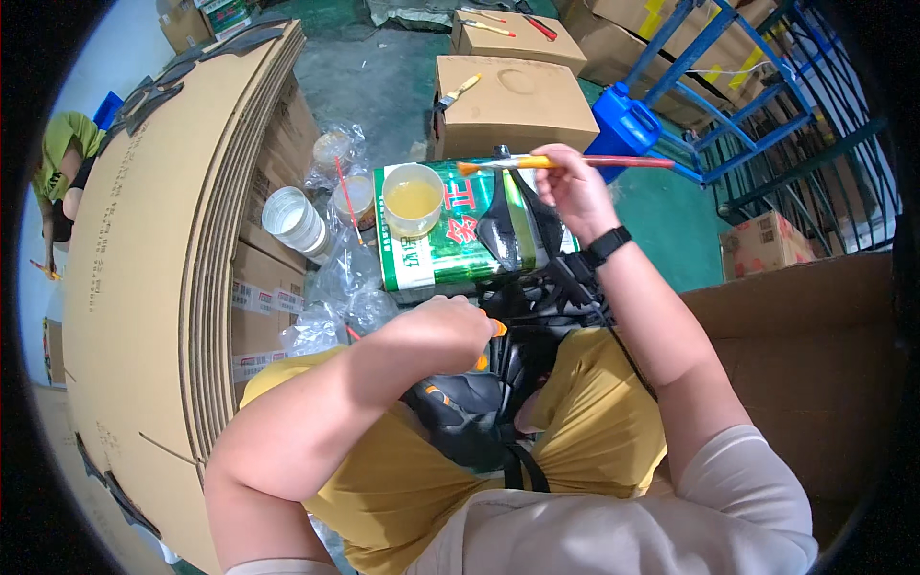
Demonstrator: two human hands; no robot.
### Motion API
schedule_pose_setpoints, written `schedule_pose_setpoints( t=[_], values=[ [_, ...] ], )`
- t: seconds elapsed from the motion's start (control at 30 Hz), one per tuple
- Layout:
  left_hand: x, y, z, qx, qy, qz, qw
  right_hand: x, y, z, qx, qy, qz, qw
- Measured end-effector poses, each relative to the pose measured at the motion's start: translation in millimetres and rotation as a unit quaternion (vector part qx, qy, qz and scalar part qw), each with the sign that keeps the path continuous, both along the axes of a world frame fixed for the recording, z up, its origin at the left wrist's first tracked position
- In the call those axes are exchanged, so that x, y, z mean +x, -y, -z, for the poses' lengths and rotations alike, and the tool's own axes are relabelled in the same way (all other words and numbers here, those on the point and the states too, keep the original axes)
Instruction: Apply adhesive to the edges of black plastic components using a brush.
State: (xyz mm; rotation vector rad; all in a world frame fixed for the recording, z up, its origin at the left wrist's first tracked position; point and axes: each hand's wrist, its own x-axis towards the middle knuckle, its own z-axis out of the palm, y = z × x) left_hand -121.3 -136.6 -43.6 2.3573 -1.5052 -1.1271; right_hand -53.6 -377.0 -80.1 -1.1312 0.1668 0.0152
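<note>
My right hand [582,199] is raised over the green tin [402,266], its fingers closed round a paintbrush [613,161] with a red and yellow handle. The bristles point left, just above and to the right of a white cup [414,228] of yellowish liquid on the tin. Glossy black pieces [508,230] lie over the tin's right side. Above my lap, my left hand [458,331] is closed, its fingers mostly hidden. Small orange bits show beside it, and what it grips cannot be made out. A black piece with orange marks [460,395] lies between my knees.
Stacked flat cardboard [216,192] stands at my left. Clear plastic bags [335,297], a white tub [287,220] and a thin red brush [347,192] lie left of the tin. Ahead are a carton [517,110] with a brush, a blue jerrycan [625,129] and a blue metal frame [728,110]. Another person [62,163] works far left.
</note>
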Motion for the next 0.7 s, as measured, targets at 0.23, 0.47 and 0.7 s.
schedule_pose_setpoints(
  t=[0.23,0.47,0.7],
  values=[
    [-5,6,4,-0.018,0.024,0.052,0.998,-30,22,18,-0.306,0.006,-0.043,0.951],
    [0,19,0,-0.024,0.016,0.050,0.998,-56,9,31,-0.518,0.174,-0.177,0.818],
    [2,28,18,-0.058,0.023,0.069,0.996,-47,7,31,-0.513,0.130,-0.058,0.846]
  ],
)
